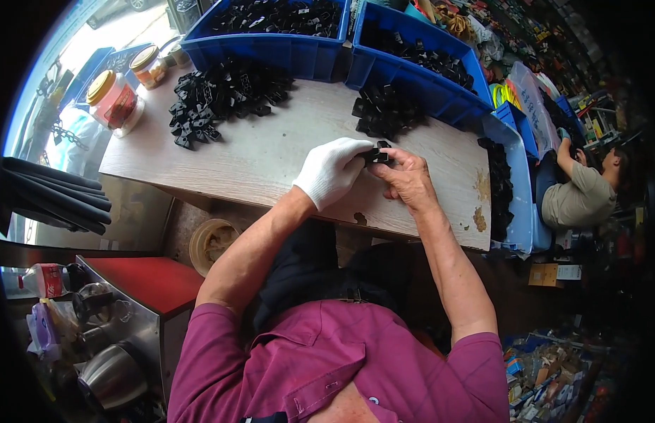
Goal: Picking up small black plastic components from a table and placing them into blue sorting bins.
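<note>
Over the front part of the wooden table (278, 151), my two hands meet at a small black plastic part (375, 156). My left hand (330, 171), in a white glove, is closed on its left side. The bare fingers of my right hand (409, 179) pinch it from the right. Its exact shape is partly hidden by the fingers. Beyond my right hand lies a small heap of black parts (385, 113). A larger heap of similar black parts (218, 95) spreads over the table's far left.
Blue bins (271, 55) of black parts line the table's back edge. A light-blue bin (523, 204) stands at the right end. Two lidded jars (116, 106) are at the left corner. Another person (580, 187) sits at the right. Below left is a red-topped cabinet (147, 278).
</note>
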Action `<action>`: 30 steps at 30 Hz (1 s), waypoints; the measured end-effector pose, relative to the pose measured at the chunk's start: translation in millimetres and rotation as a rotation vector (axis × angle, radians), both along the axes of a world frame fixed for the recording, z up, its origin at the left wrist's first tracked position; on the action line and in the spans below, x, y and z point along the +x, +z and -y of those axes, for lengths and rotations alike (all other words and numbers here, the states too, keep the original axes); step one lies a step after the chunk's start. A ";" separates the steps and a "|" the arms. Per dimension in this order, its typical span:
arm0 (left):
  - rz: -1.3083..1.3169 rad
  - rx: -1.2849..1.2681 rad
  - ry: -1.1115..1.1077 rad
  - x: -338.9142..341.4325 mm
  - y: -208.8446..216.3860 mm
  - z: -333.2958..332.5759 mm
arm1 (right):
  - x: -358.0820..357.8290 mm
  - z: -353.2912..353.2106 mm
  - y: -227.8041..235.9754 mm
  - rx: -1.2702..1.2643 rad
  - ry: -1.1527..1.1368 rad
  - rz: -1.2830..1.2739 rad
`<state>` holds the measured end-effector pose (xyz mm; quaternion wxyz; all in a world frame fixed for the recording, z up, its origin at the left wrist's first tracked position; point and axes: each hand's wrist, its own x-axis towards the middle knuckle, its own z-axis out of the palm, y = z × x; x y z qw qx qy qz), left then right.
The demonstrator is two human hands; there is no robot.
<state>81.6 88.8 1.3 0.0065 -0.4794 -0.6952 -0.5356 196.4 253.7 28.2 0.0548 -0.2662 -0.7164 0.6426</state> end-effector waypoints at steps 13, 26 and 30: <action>-0.406 -0.160 -0.038 -6.8 -9.7 -16.7 | -5.2 -3.1 2.2 0.164 0.016 0.119; -0.541 -0.214 0.069 3.6 -8.7 1.6 | -9.2 3.4 8.3 0.216 0.076 0.128; -0.437 -0.036 0.105 3.2 4.3 9.5 | -9.0 -5.2 -1.6 0.203 0.118 0.132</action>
